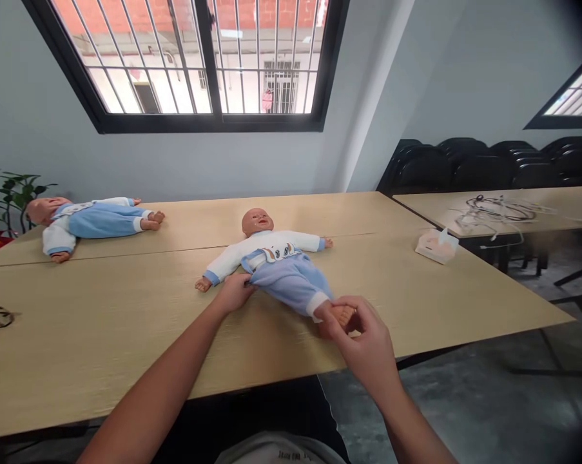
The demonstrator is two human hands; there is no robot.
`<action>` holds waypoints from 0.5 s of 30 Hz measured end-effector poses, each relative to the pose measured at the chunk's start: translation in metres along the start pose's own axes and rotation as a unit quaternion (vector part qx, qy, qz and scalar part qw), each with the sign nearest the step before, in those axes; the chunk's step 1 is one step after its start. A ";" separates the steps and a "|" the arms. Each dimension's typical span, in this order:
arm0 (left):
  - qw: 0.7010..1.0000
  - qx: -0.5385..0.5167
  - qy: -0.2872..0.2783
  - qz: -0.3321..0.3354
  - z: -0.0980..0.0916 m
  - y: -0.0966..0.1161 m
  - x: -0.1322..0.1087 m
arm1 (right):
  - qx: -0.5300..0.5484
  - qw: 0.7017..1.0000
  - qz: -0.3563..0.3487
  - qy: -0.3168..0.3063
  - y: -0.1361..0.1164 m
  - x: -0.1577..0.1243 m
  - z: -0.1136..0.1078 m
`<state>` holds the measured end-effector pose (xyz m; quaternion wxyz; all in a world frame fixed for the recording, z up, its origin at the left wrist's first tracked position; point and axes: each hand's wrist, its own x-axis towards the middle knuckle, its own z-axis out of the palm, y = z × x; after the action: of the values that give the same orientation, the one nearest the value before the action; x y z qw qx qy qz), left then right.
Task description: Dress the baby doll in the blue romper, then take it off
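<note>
A baby doll in a white top and light blue trousers lies on its back in the middle of the wooden table, head toward the window. My left hand pinches the blue cloth at the doll's waist. My right hand is closed around the doll's bare feet near the table's front edge.
A second doll in the same clothes lies at the far left of the table. A tissue pack sits at the right end. Cables lie on a neighbouring table, with black chairs behind. A plant stands far left.
</note>
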<state>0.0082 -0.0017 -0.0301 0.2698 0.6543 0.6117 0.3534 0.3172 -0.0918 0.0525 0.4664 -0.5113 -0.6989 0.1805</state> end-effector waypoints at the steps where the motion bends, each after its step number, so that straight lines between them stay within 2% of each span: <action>1: 1.000 0.015 0.008 -0.007 -0.001 -0.002 0.004 | -0.006 1.000 -0.012 0.005 0.001 -0.008 -0.001; 5: 0.995 0.062 0.060 -0.041 -0.005 -0.009 0.019 | -0.007 0.998 -0.061 0.018 0.007 -0.039 -0.001; 9: 0.991 0.077 0.097 -0.052 -0.001 -0.012 0.027 | 0.008 0.994 -0.105 0.013 0.013 -0.065 0.013; 12: 0.990 0.069 0.110 -0.060 0.002 -0.014 0.023 | -0.009 0.992 -0.118 -0.031 0.012 -0.078 0.034; 15: 0.988 0.039 0.129 -0.076 0.001 -0.015 0.012 | -0.049 0.986 -0.125 -0.103 0.006 -0.087 0.057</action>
<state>-0.0001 0.0116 -0.0406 0.1890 0.5645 0.7030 0.3891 0.2761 -0.1534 -0.0208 0.3849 -0.4210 -0.8097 0.1379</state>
